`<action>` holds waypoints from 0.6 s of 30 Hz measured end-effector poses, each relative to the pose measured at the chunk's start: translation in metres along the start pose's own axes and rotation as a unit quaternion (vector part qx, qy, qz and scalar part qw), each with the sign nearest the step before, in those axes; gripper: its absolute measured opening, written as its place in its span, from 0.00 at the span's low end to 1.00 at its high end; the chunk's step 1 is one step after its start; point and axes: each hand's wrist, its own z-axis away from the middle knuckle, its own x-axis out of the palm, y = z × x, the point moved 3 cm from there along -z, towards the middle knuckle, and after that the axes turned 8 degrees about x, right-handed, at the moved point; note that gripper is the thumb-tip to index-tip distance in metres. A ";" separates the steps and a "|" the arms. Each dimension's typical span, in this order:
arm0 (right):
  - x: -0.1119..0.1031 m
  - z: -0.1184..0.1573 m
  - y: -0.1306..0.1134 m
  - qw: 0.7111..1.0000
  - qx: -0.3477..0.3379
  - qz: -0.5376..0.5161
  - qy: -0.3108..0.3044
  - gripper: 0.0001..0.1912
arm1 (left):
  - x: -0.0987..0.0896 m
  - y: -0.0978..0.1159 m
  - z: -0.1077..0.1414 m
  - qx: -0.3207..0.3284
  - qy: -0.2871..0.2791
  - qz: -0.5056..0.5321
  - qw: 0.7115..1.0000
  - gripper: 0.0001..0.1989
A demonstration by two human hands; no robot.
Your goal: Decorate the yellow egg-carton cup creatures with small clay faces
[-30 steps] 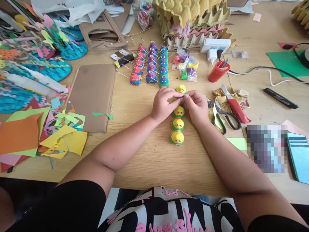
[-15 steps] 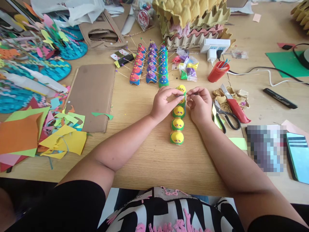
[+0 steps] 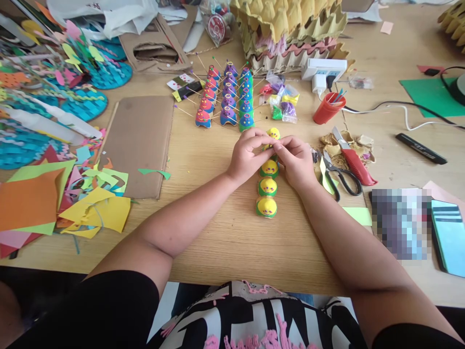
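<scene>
A column of yellow-topped egg-carton pieces (image 3: 267, 186) with green edges and small faces lies on the table. Over its upper part, my left hand (image 3: 250, 155) and my right hand (image 3: 295, 161) meet, with thumbs and fingers pinched together at the tips. Whatever lies between the fingertips is too small to make out. The hands partly cover the second yellow piece. Behind them stand a red row (image 3: 206, 104), a purple row (image 3: 228, 102) and a blue-green row (image 3: 246, 104) of similar pieces, with thin sticks poking out.
Scissors (image 3: 343, 177) and a red-handled knife (image 3: 358, 165) lie to the right, below a red cup (image 3: 328, 109). Cardboard (image 3: 140, 145) and paper scraps (image 3: 98, 208) are at left. Egg trays (image 3: 290, 24) are stacked behind. A phone (image 3: 448, 235) lies at far right.
My right hand has moved left and turned, so its fingertips now meet those of my left hand. My left hand has barely moved.
</scene>
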 end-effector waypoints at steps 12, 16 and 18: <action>-0.005 -0.004 0.003 0.999 -0.011 0.001 0.036 0.30 | 0.001 0.003 -0.001 -0.006 -0.031 0.007 0.999 0.13; -0.005 -0.005 0.004 0.999 -0.004 -0.011 0.037 0.32 | 0.000 0.005 -0.001 0.008 -0.023 0.017 1.000 0.12; -0.004 -0.004 0.003 0.999 -0.012 0.005 0.034 0.32 | 0.000 0.006 -0.002 0.011 -0.013 0.020 1.000 0.12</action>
